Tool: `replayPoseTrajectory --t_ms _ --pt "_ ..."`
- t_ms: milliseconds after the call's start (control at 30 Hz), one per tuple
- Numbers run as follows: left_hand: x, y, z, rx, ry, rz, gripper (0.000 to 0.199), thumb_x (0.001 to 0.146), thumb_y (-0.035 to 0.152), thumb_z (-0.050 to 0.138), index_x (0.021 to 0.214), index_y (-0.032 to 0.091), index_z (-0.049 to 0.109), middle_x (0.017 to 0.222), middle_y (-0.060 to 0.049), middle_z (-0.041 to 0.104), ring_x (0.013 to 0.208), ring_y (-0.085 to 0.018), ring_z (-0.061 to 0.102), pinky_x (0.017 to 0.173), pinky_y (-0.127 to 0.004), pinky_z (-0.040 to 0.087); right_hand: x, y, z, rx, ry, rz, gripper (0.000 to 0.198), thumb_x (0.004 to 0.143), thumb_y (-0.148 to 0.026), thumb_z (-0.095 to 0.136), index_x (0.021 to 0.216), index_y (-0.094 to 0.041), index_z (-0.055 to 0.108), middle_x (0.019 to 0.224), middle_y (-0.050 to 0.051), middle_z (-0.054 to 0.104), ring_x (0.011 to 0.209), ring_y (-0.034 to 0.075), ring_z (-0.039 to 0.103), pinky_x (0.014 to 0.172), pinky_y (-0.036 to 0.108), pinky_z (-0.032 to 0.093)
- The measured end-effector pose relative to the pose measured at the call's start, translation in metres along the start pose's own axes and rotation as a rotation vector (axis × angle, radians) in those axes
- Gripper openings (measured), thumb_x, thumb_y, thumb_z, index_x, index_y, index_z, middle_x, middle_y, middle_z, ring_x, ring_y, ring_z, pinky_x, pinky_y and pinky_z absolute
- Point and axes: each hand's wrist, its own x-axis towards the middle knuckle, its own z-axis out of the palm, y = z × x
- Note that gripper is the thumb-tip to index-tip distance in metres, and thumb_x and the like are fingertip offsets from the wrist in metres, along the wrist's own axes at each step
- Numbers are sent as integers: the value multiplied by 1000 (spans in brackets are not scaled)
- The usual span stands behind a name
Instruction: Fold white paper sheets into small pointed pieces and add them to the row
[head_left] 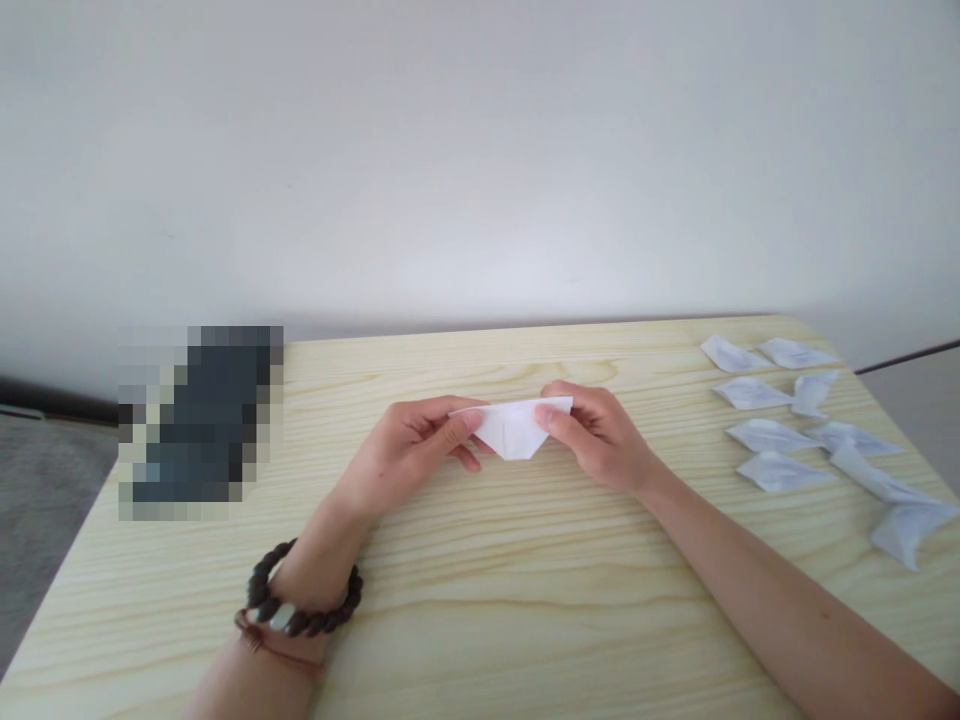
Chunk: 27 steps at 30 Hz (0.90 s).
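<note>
A folded piece of white paper [513, 432] is held up above the middle of the table, between both hands. It has a long straight upper edge and tapers to a short flat edge at the bottom. My left hand [409, 450] pinches its left end, thumb in front and fingers behind. At the other end, my right hand [596, 435] grips the paper in the same way, the thumb pressed on its face. The fingers behind the paper are partly hidden. A dark beaded bracelet [300, 625] and a thin cord circle my left wrist.
Several folded white paper pieces [765, 436] lie in rows at the right side of the wooden table [480, 620]. A blurred-out dark object [214, 420] is at the left edge. A pale wall [480, 170] stands behind the table.
</note>
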Motion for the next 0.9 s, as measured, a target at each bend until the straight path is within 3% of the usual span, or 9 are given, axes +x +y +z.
replayPoseTrajectory --t_ms 133,300,433,567,733,900 --pt "1 -8 -1 296 191 206 13 83 27 67 88 18 75 86 -4 74 73 -14 66 63 -22 52 3 3 6 -153 200 -204 2 88 -22 60 90 -20 60 81 1 57 66 10 51 55 22 40" --pt "0 -17 -8 537 305 397 12 84 20 66 90 22 76 90 -4 67 72 -12 60 58 -21 45 4 7 7 -411 207 -409 12 85 -11 63 91 -20 66 89 4 61 81 13 59 69 25 48" --pt "1 -22 -11 640 282 404 14 85 20 64 93 23 75 87 -2 59 65 -9 53 57 -21 44 3 9 8 -519 242 -364 16 83 -6 61 87 -21 68 89 4 62 86 16 60 77 30 50" --pt "2 -22 -10 760 203 445 15 85 26 65 95 22 75 88 -5 61 78 -14 57 67 -26 49 4 8 10 -568 250 -282 17 81 -5 59 84 -20 67 90 5 64 88 19 60 80 34 50" --pt "1 -20 -9 877 184 472 19 90 27 59 102 22 73 90 -6 63 84 -17 56 74 -30 50 4 5 11 -620 216 -252 4 84 -19 64 85 -20 68 91 6 65 89 20 59 83 36 49" --pt "2 -20 -11 897 169 501 19 92 23 56 101 19 73 89 -6 66 84 -17 56 76 -30 50 3 9 10 -607 213 -253 11 90 -24 61 86 -19 70 85 5 65 84 18 58 79 32 49"
